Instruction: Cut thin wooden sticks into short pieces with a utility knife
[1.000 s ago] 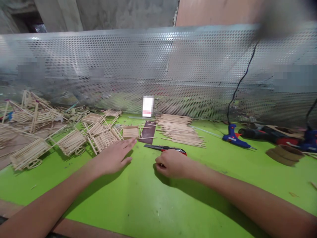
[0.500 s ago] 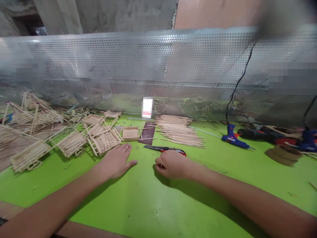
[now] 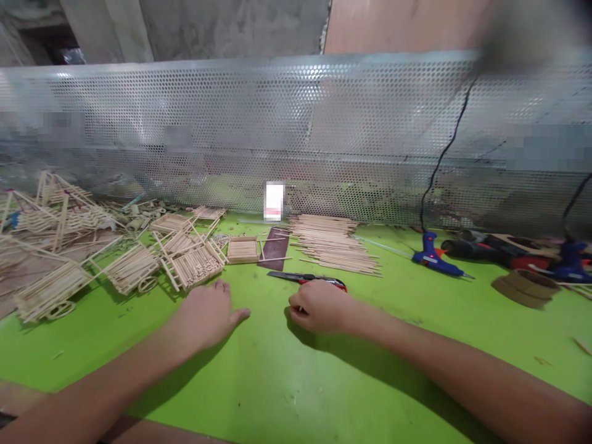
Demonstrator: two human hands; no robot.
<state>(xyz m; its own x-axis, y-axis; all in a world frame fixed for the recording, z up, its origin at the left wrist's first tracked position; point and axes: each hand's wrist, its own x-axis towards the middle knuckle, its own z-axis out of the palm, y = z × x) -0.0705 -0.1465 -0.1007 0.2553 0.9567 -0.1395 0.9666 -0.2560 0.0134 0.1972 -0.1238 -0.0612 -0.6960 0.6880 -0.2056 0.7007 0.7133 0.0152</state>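
Resting loosely spread on the green worktop (image 3: 277, 382), the left hand (image 3: 206, 317) sits just short of a stick cart (image 3: 192, 268), while the right hand (image 3: 319, 306), curled shut with nothing showing in it, lies just below a knife (image 3: 308, 281) left within easy reach.

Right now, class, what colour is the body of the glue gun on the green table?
The glue gun is blue, best seen in the head view.

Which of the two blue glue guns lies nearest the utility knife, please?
The glue gun just right of the stick pile, lying on the green table; the other glue gun sits farther right, at the picture's edge.
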